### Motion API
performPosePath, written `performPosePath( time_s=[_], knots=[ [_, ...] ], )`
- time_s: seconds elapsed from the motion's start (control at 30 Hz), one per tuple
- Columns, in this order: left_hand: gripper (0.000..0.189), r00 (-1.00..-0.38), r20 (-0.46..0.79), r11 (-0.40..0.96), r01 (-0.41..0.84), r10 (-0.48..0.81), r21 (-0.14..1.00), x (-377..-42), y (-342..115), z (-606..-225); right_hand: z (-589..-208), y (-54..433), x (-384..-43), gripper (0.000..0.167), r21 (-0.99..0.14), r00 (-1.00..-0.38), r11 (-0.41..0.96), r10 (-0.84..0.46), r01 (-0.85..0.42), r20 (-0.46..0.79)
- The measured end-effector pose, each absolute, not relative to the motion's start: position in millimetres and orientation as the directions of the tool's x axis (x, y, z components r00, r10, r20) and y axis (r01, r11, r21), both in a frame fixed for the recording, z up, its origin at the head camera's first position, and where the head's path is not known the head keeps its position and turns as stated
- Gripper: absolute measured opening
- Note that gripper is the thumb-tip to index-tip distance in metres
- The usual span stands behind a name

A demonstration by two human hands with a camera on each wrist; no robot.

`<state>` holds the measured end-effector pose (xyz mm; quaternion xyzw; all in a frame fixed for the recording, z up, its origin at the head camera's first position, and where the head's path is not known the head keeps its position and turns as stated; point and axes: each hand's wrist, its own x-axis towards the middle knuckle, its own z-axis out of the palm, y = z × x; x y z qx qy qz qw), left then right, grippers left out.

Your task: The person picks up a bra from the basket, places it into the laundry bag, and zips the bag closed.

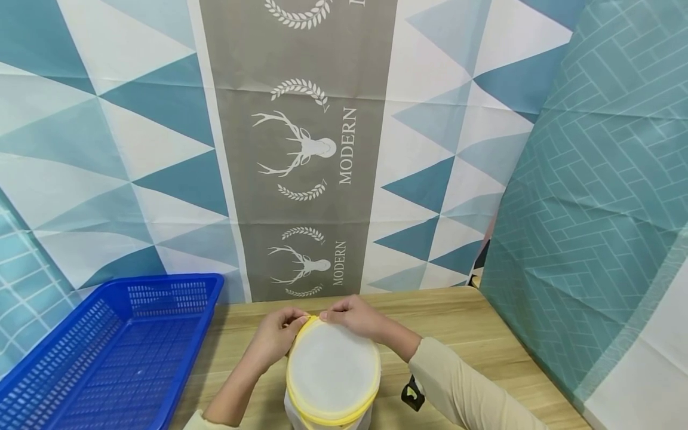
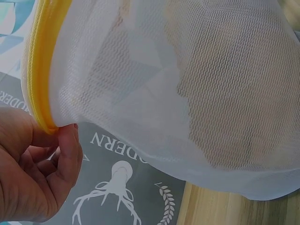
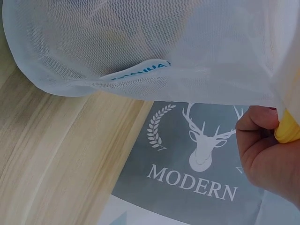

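Note:
A white mesh laundry bag (image 1: pixel 334 369) with yellow zipper trim stands upright on the wooden table, its round top facing the head camera. At the far side of its rim, my left hand (image 1: pixel 274 338) pinches the yellow trim (image 2: pixel 41 65) between thumb and fingers. Close beside it, my right hand (image 1: pixel 359 318) grips the same edge, and yellow trim (image 3: pixel 288 127) shows at its fingertips in the right wrist view. A white label (image 3: pixel 140 69) with blue letters is on the mesh side. Something darker shows dimly through the mesh; its kind is unclear.
To the left stands a blue plastic basket (image 1: pixel 129 364) with slotted sides. The wooden table (image 1: pixel 430 310) ends against a patterned cloth (image 1: pixel 301 203) behind. Teal cloth (image 1: pixel 591 209) hangs on the right. A small black object (image 1: pixel 412 397) sits by the right sleeve.

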<state>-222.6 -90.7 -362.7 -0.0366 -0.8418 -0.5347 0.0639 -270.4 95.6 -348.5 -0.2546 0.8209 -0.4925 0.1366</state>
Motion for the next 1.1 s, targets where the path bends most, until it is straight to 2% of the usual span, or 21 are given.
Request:
performPosePath(
  time_s=[0.63,0.83,1.1],
  knots=[
    [0.013,-0.988,0.157,0.444,0.135,-0.012,0.886,-223.4,-90.3,-363.3,-348.2,96.1,-270.0,0.029,-0.886,-0.843,0.378,-0.537,-0.270,0.027],
    [0.011,-0.984,0.175,0.475,0.153,-0.003,0.867,-225.1,-89.3,-362.6,-347.0,95.5,-272.4,0.028,-0.863,-0.849,0.418,-0.529,-0.283,0.022],
    [0.011,-0.984,0.175,0.496,0.155,0.006,0.854,-226.5,-89.6,-361.9,-342.0,90.1,-272.8,0.029,-0.841,-0.816,0.454,-0.577,-0.294,-0.027]
  ],
)
